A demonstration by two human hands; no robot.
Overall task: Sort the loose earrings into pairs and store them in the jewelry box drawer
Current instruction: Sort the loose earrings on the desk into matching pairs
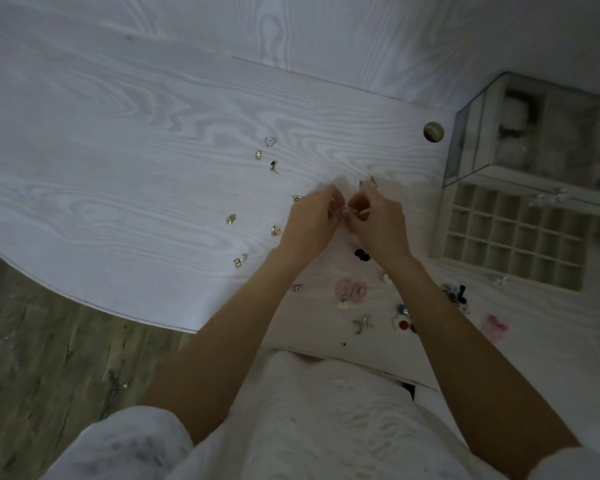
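Earrings [347,211] pinched between left hand [312,220] and right hand [378,220]; could be dropped before drawer [510,233] at 3 o'clock is reached.

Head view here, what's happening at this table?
A person is sorting earrings on a white table. Both hands are together above it, the left hand and right hand each pinching something small between the fingertips; it is too small to make out. Loose gold earrings lie to the left, colourful ones nearer the body. The jewelry box stands at the right with its divided drawer pulled out, and its compartments look empty.
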